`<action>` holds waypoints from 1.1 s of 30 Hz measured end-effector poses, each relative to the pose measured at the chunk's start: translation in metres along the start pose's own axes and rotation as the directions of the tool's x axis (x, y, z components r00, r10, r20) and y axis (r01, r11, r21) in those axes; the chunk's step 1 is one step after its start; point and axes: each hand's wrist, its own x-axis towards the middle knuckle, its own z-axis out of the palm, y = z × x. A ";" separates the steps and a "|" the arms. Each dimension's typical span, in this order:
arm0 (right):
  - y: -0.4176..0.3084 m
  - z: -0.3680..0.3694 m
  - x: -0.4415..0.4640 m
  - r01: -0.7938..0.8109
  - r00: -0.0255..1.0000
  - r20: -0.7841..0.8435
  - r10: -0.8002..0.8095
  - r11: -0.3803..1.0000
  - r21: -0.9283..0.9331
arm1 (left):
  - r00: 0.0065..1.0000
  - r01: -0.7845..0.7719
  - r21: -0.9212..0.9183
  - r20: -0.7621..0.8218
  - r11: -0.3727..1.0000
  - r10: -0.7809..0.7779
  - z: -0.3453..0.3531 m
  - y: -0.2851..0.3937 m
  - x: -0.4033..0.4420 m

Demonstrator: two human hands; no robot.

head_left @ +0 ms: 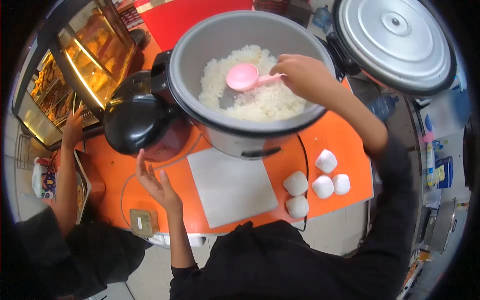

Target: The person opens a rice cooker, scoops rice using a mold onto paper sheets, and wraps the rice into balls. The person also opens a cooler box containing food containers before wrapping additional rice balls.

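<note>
Inside the large open rice cooker (pixel 250 131), my right hand (pixel 303 75) is closed on the handle of a pink ladle (pixel 243 77). The ladle's bowl rests over the white rice (pixel 270 107). My left hand (pixel 159 189) is raised above the orange table (pixel 112 185), fingers apart and holding nothing, between the black pot (pixel 135 112) and a white paper sheet (pixel 232 187). Several white wrapped lumps (pixel 323 186) sit on the table to the right of the paper.
A lit glass food case (pixel 90 55) stands at left, where another person's hand (pixel 73 127) reaches in. The cooker's lid (pixel 395 40) is raised at upper right. A small square container (pixel 144 222) sits at the table's front left edge. A dark cable crosses the table.
</note>
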 end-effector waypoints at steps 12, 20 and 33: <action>0.078 0.116 0.105 -0.016 0.673 0.714 0.192 0.969 -0.246 | 0.983 -0.147 -0.026 -0.119 0.989 0.143 0.007 0.003 0.059; 0.090 0.104 0.100 0.196 0.909 0.416 -0.028 0.909 -0.368 | 0.995 -0.088 -0.161 0.024 0.983 0.093 0.052 0.033 0.141; 0.116 0.100 0.110 0.274 0.577 0.771 0.269 0.826 -0.493 | 0.912 0.087 0.095 0.392 0.992 -0.118 0.102 -0.045 0.233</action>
